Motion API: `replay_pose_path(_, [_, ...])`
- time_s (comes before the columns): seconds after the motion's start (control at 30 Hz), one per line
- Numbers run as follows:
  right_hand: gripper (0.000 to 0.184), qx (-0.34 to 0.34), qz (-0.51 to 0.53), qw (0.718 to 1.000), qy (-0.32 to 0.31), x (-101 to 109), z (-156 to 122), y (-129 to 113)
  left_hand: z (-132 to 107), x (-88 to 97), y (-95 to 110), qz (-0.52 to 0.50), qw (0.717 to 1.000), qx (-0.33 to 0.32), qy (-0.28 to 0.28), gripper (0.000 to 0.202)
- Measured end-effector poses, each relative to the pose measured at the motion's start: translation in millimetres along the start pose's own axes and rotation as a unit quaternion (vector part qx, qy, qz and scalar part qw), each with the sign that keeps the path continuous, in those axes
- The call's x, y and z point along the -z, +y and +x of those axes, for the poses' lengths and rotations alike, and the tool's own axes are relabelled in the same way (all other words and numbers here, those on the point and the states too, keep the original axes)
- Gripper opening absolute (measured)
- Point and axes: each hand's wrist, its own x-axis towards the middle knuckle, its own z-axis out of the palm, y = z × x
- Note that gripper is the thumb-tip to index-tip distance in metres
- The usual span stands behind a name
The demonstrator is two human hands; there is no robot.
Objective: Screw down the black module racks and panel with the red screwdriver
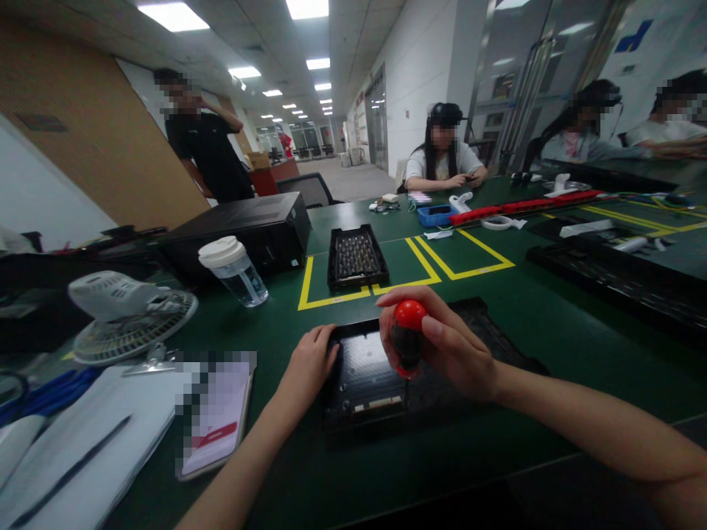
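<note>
Head view: the right hand (456,350) is wrapped round a red-and-black tool (409,318) above the black case (359,374); the left hand (309,361) rests at the case's left edge, whether gripping I cannot tell; best, I judge, to keep that hand steady and the tool upright over the case

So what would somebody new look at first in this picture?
Most likely the bright red-and-black thing in the right hand, near the middle of the picture. Next, perhaps, the yellow tape on the green table, beyond the black panel that the left hand touches, then the white fan at the left.
</note>
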Motion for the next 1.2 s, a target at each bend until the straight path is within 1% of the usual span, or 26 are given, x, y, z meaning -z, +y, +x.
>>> replay_pose_path(0.2, [0.025,0.002,-0.020,1.000,-0.002,0.1,-1.0,1.0,-0.4,1.4,0.6,-0.006,1.000,0.002,-0.003,0.034])
replay_pose_path(0.4, [0.025,0.002,-0.036,0.999,-0.006,1.5,-2.5,1.1,0.3,3.0,1.8,-0.004,1.000,0.006,-0.007,0.033])
replay_pose_path(0.53, [0.023,0.034,-0.051,0.998,0.000,0.9,-1.3,0.8,0.0,1.3,0.2,0.002,1.000,-0.005,0.009,0.033])
replay_pose_path(0.63, [0.022,0.063,-0.056,0.996,-0.006,0.1,0.3,1.1,-0.6,1.1,-0.2,0.002,1.000,-0.008,0.011,0.033])
replay_pose_path(0.77, [0.027,0.089,-0.031,0.995,-0.016,-1.7,2.5,2.3,-1.0,3.5,1.6,0.006,1.000,0.005,0.000,0.035])
replay_pose_path(0.9, [0.031,0.094,-0.003,0.995,-0.032,-4.6,4.4,3.1,-1.0,5.6,3.2,0.002,1.000,0.013,-0.010,0.034])
replay_pose_path(1.0, [0.035,0.090,0.011,0.996,-0.028,-5.7,4.8,4.5,-0.7,5.4,3.0,-0.006,1.000,0.016,-0.009,0.030])
replay_pose_path(1.2, [0.044,0.090,0.003,0.996,-0.006,-4.9,3.7,9.6,-0.4,3.4,1.2,-0.004,1.000,0.011,-0.003,0.031])
